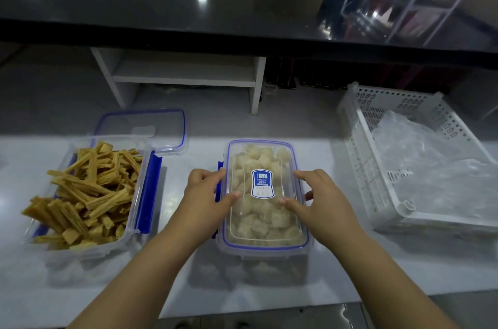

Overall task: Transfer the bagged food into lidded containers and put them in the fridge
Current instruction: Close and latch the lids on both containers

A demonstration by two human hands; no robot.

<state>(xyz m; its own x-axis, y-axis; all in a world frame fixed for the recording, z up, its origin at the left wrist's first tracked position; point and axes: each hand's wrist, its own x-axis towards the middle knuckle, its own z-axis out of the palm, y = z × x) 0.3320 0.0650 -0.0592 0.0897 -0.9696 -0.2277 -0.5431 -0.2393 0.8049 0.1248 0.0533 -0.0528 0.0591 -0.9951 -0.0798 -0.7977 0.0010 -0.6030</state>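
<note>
A clear container of pale round food balls [262,223] sits in the middle of the white counter, its blue-rimmed lid [258,156] lying on top with a blue label. My left hand [207,194] presses on the lid's left edge, thumb on top, by a blue side clasp. My right hand [318,194] presses on the right edge, thumb on top. To the left stands an uncovered container of yellow-brown tofu sticks [89,194]. Its clear lid [142,126] lies flat behind it.
A white perforated basket [361,167] holding empty crumpled plastic bags [431,167] stands at the right. A white shelf unit [183,78] sits behind the counter under a dark glossy ledge [188,5]. The counter's front edge runs just below my forearms.
</note>
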